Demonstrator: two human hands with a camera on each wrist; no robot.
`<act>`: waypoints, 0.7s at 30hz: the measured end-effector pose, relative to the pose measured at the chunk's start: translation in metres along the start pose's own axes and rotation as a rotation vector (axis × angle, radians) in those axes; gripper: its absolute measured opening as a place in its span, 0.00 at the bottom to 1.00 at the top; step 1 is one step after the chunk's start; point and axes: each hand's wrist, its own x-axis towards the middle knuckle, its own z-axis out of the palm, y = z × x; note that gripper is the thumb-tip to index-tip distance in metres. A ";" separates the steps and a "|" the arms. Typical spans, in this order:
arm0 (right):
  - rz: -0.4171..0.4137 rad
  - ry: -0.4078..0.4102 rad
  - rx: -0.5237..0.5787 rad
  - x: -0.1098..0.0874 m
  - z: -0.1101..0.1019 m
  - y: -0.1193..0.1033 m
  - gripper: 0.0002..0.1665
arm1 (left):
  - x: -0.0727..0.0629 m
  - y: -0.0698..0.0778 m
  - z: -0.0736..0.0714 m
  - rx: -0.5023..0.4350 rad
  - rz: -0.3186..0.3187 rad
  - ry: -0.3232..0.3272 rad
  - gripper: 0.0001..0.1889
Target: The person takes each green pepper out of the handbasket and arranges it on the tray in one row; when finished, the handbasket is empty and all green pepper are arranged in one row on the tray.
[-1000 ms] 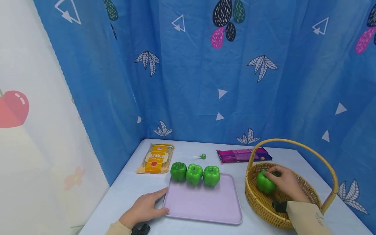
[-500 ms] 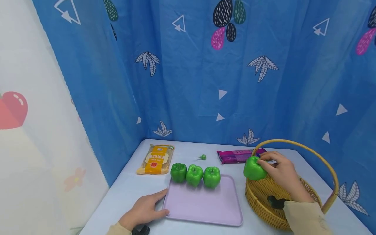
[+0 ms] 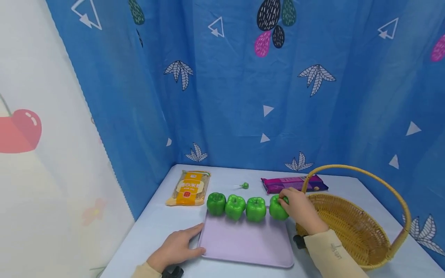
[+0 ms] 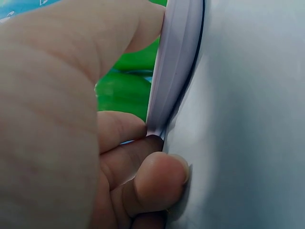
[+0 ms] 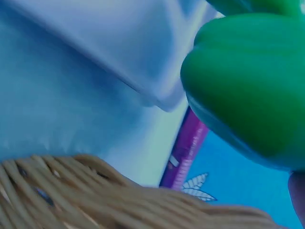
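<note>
My right hand (image 3: 300,211) pinches a green bell pepper (image 3: 276,209) by its top, at the back right corner of the lilac tray (image 3: 247,243). In the right wrist view this bell pepper (image 5: 248,90) looms large near the tray's corner; whether it touches the tray, I cannot tell. Three more green bell peppers (image 3: 255,211) stand in a row along the tray's back edge, to the left of the held one. At the tray's left side lies my left hand (image 3: 177,247), thumb and index finger spread and touching the rim (image 4: 178,57).
Right of the tray stands a wicker basket (image 3: 347,227) with a tall arched handle (image 3: 358,168). Behind the tray lie a yellow-labelled food packet (image 3: 189,188), a small green-headed item (image 3: 245,185) and a purple packet (image 3: 292,184). Blue curtain (image 3: 236,96) hangs behind the table.
My right hand has lifted the bell pepper out of the basket and carried it left to the tray's back right corner. The left hand has kept its place at the tray.
</note>
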 end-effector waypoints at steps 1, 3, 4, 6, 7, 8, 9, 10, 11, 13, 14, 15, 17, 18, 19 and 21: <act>0.004 -0.008 -0.008 -0.001 0.002 0.001 0.03 | 0.000 0.001 0.001 0.000 -0.004 -0.003 0.50; 0.007 -0.016 -0.007 -0.001 0.006 0.002 0.03 | 0.000 0.003 0.001 0.002 -0.006 -0.004 0.50; 0.007 -0.018 -0.003 -0.001 0.007 0.002 0.03 | 0.000 0.004 0.000 0.006 -0.006 -0.004 0.50; 0.009 -0.022 0.002 -0.002 0.009 0.002 0.03 | -0.001 0.005 0.000 0.015 -0.004 -0.005 0.50; 0.011 -0.025 0.002 -0.002 0.010 0.003 0.03 | -0.001 0.005 0.000 0.019 -0.001 -0.003 0.50; 0.013 -0.029 0.000 -0.002 0.011 0.003 0.03 | -0.001 0.006 -0.001 0.019 0.003 -0.004 0.50; 0.016 -0.036 -0.002 -0.002 0.013 0.003 0.03 | -0.001 0.006 -0.001 0.023 0.004 -0.006 0.50; 0.018 -0.043 -0.002 -0.001 0.014 0.004 0.03 | -0.001 0.006 -0.001 0.025 0.006 -0.007 0.50; 0.020 -0.050 -0.002 -0.001 0.016 0.004 0.03 | -0.001 0.006 -0.001 0.024 0.007 -0.007 0.50; 0.018 -0.057 -0.003 -0.001 0.018 0.006 0.03 | 0.000 0.006 -0.002 0.024 0.009 -0.007 0.50; 0.015 -0.057 -0.001 -0.001 0.019 0.006 0.03 | 0.000 0.005 -0.001 0.023 0.008 -0.009 0.50; 0.015 -0.058 0.006 -0.001 0.021 0.006 0.03 | 0.000 0.005 -0.001 0.021 0.005 -0.012 0.50; 0.014 -0.057 0.017 -0.001 0.022 0.006 0.03 | 0.001 0.005 -0.001 0.006 -0.004 -0.021 0.50; 0.016 -0.059 0.026 -0.001 0.023 0.006 0.03 | 0.001 0.004 -0.001 0.001 -0.011 -0.026 0.50; 0.015 -0.063 0.035 -0.001 0.023 0.006 0.03 | 0.001 0.004 -0.001 -0.004 -0.018 -0.030 0.50; 0.015 -0.074 0.052 -0.001 0.024 0.005 0.05 | 0.001 0.003 0.000 -0.012 -0.030 -0.036 0.51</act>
